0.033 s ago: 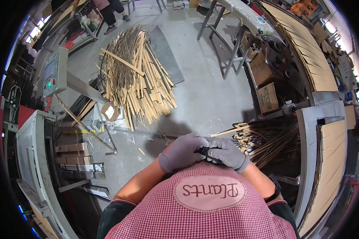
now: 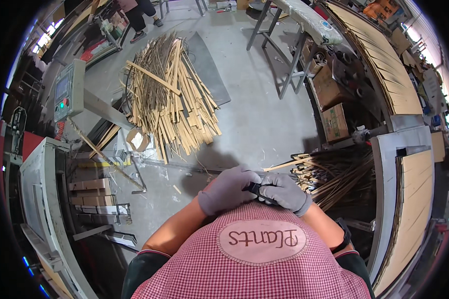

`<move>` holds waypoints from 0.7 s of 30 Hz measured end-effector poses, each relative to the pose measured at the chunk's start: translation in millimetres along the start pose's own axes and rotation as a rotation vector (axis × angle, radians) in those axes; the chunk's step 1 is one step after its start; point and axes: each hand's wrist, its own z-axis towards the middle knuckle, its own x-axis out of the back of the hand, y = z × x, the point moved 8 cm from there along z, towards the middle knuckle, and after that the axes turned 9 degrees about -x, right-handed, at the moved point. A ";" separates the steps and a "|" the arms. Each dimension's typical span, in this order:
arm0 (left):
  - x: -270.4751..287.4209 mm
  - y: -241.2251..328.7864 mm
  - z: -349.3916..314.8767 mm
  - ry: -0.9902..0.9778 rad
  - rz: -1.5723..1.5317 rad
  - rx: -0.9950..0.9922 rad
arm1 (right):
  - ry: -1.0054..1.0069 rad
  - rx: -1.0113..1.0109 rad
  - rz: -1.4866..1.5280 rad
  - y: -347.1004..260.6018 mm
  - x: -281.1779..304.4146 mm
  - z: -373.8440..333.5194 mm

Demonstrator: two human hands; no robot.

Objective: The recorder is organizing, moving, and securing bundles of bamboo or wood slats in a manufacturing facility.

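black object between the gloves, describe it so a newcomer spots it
Find the red-checked apron at the bottom middle. Above its oval patch, the grey-gloved left hand and right hand come close together. Between them is a small black object, exact kind unclear, set apart from both by its dark colour.

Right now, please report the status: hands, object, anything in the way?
Left hand and right hand gloved, together, holding black object. Object partly hidden, kind unclear. Strip pile ahead, apart from hands.
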 end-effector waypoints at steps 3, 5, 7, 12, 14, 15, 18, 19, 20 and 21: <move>-5.9 -0.1 -0.1 -0.113 0.139 -0.036 | -0.006 0.005 0.005 2.2 -0.7 -1.0; -6.1 5.9 4.9 -0.143 0.188 -0.008 | -0.013 0.012 0.002 0.0 0.0 0.8; -9.2 3.6 5.5 -0.172 0.236 0.021 | -0.001 -0.023 0.032 2.9 2.3 0.7; -11.9 -3.2 5.5 -0.118 0.011 0.040 | -0.006 -0.025 0.024 6.7 5.3 1.1; -12.8 -12.2 7.2 -0.126 -0.096 0.054 | -0.007 0.045 0.005 4.6 8.0 1.0; -14.9 -17.7 6.9 -0.134 -0.202 0.067 | -0.007 0.043 0.007 7.8 8.7 1.6; -19.4 -35.4 4.2 -0.157 -0.283 0.138 | -0.014 0.033 0.071 21.5 14.7 6.7; -23.5 -40.0 3.8 -0.157 -0.284 0.140 | -0.002 0.059 0.059 24.8 16.9 9.5; -22.1 -36.4 7.3 -0.088 -0.284 0.025 | 0.010 0.086 0.047 25.6 18.2 10.2; -18.7 -30.4 8.6 -0.018 -0.282 -0.091 | 0.010 0.085 0.049 26.2 17.8 9.1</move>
